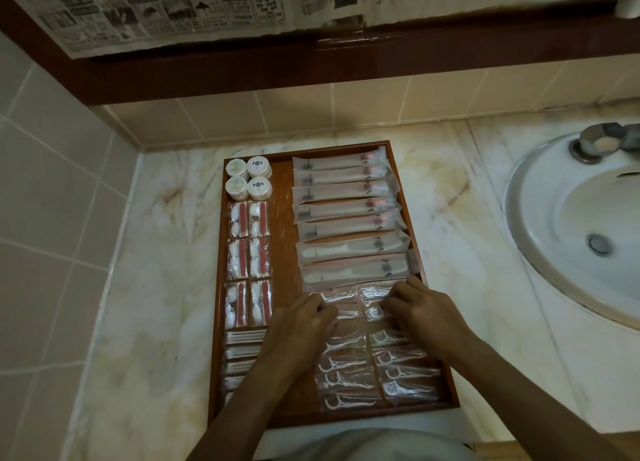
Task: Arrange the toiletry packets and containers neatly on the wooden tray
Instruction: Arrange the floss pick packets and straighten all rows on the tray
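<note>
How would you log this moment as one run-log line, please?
stage: aligning floss pick packets | left hand: on packets | right hand: on packets | wooden tray: nearly filled

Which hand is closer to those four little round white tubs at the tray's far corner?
Left. The left hand lies below the round tubs, near the tray's middle; the right hand is farther off, toward the sink side.
</note>
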